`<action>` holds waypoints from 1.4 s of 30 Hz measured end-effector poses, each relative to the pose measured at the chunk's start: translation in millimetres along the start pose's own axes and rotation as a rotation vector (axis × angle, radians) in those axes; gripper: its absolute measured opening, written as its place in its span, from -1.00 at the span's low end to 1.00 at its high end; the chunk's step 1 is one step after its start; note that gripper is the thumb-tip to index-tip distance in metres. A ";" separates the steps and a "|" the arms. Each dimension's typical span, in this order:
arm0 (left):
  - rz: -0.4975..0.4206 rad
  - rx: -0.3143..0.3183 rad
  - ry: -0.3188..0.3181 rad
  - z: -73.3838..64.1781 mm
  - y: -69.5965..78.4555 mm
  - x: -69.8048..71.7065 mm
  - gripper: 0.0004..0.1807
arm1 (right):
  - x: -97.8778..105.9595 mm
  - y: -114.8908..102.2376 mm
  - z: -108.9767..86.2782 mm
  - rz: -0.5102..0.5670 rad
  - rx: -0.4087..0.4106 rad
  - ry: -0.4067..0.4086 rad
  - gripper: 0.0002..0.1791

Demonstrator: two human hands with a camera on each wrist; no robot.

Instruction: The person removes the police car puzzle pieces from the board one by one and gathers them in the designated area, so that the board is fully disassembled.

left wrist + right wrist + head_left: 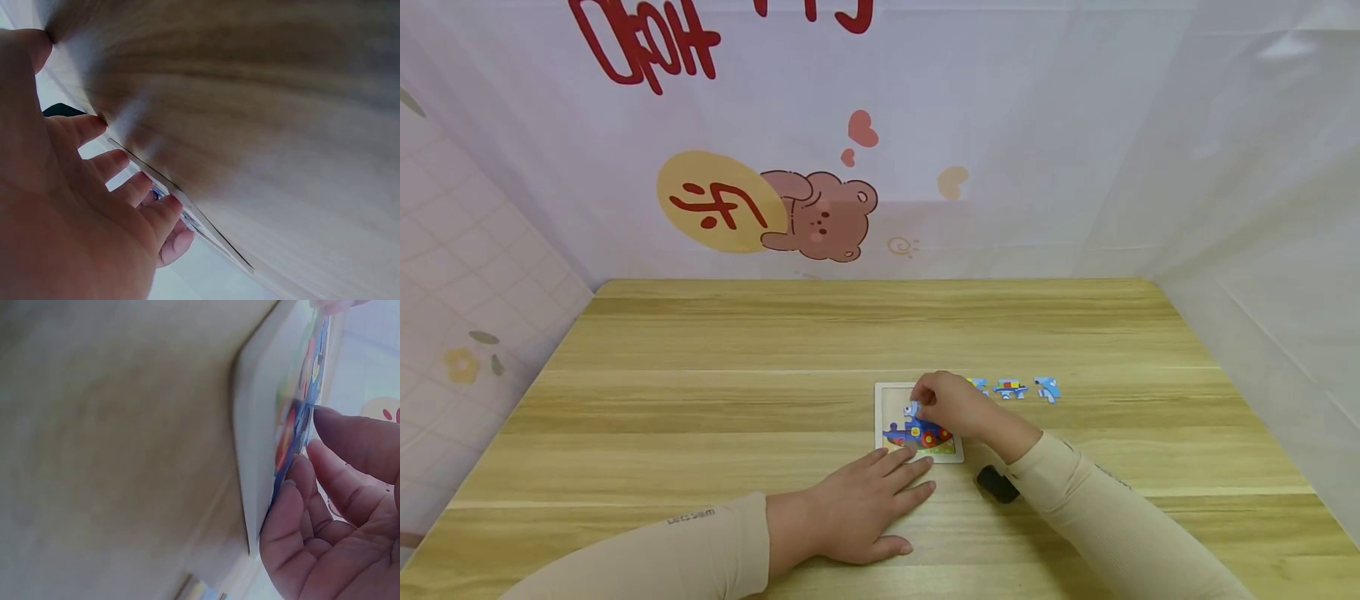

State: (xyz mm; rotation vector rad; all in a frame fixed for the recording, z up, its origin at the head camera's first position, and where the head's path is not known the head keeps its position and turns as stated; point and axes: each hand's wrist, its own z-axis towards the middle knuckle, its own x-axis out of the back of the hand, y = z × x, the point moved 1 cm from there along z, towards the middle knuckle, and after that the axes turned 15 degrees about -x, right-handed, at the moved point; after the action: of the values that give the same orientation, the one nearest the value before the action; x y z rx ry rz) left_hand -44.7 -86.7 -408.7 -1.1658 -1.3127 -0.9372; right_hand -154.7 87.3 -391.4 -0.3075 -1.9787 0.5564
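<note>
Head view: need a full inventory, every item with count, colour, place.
Puzzle tray: 1, white-rimmed, on the table
Fitted pieces: count unclear, mostly blue, inside the tray
Loose pieces: at least 3, multicoloured, right of the tray
Black object: 1, black, by the right cuff, unidentified
Table: 1, wood-toned, beneath everything
Backdrop: white, behind and beside the table
Bear print: 1, brown, backdrop
Oval print: 1, yellow, left of the bear
Lettering: red, backdrop top
Hearts: 3, two pinkish, one yellowish, near the bear
Flower print: 1, yellow, left side
Sleeves: 2, beige, both forearms
Left hand: 1, at the tray's near edge
Right hand: 1, over the tray
</note>
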 end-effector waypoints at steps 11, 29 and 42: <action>-0.003 0.000 0.011 0.3 -0.2 -1.4 -0.30 | 0.8 1.6 0.2 0.086 -0.004 -0.030 -0.91; -0.010 -0.008 0.021 0.1 -1.1 -2.2 -0.29 | 8.9 9.1 -1.5 0.325 0.039 -0.133 -0.95; -0.030 0.006 -0.009 -0.3 0.1 1.0 -0.30 | 29.2 21.4 -11.2 0.449 0.040 -0.105 -0.86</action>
State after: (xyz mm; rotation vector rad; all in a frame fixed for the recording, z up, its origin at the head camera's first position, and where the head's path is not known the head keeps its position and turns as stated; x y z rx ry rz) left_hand -44.5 -86.8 -407.7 -1.1499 -1.3428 -0.9502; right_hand -158.5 121.5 -375.5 -0.7197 -2.0024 0.9103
